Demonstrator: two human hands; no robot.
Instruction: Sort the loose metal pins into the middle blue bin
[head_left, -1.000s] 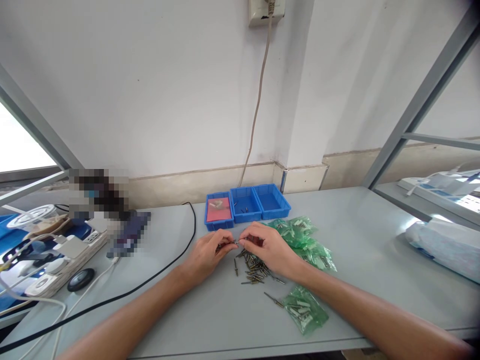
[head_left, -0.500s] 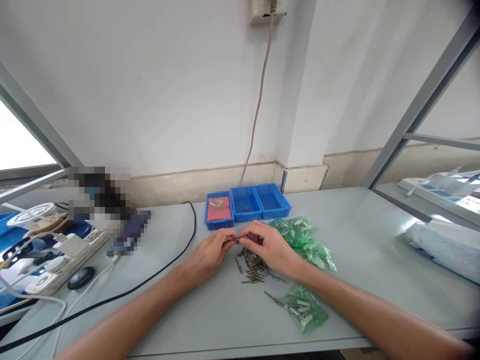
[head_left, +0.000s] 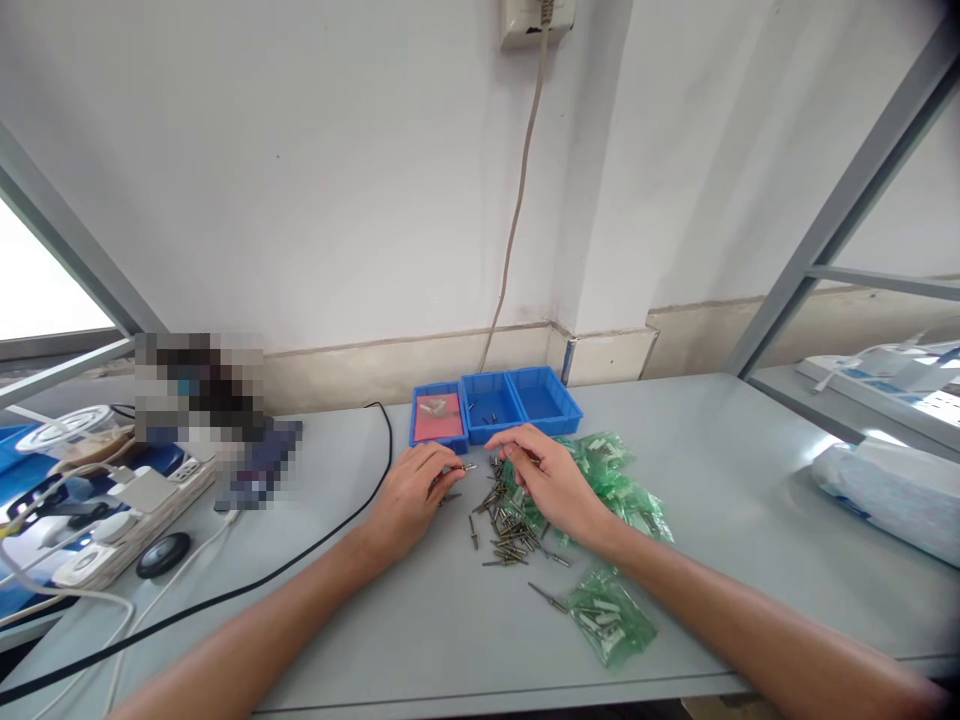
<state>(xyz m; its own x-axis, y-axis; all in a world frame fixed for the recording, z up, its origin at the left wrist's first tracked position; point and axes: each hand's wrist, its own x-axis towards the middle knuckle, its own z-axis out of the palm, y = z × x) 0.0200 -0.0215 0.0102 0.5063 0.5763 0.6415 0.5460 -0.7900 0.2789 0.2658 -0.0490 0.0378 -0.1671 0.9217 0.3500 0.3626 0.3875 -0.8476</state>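
My left hand [head_left: 412,492] pinches a small metal pin [head_left: 469,467] between thumb and fingertips, in front of the blue tray with a red sheet [head_left: 439,416]. To its right, my right hand [head_left: 544,475] is curled, with a small metal part [head_left: 534,461] showing at its fingers. Below and between the hands lies a loose pile of metal pins [head_left: 511,530]. Green plastic bags [head_left: 626,495] of parts lie beside and partly behind my right hand. Another green bag [head_left: 611,617] sits nearer the table's front edge.
Two joined blue trays [head_left: 544,402] stand by the wall, the left one with a few pins. A black cable [head_left: 300,560] crosses the left side. Power strips, a black round object [head_left: 163,555] and a plastic package [head_left: 892,490] lie at the sides.
My hands have moved apart from their shared hold. The left has shifted slightly left with a pin, and the right has moved right, with its fingers curled differently.
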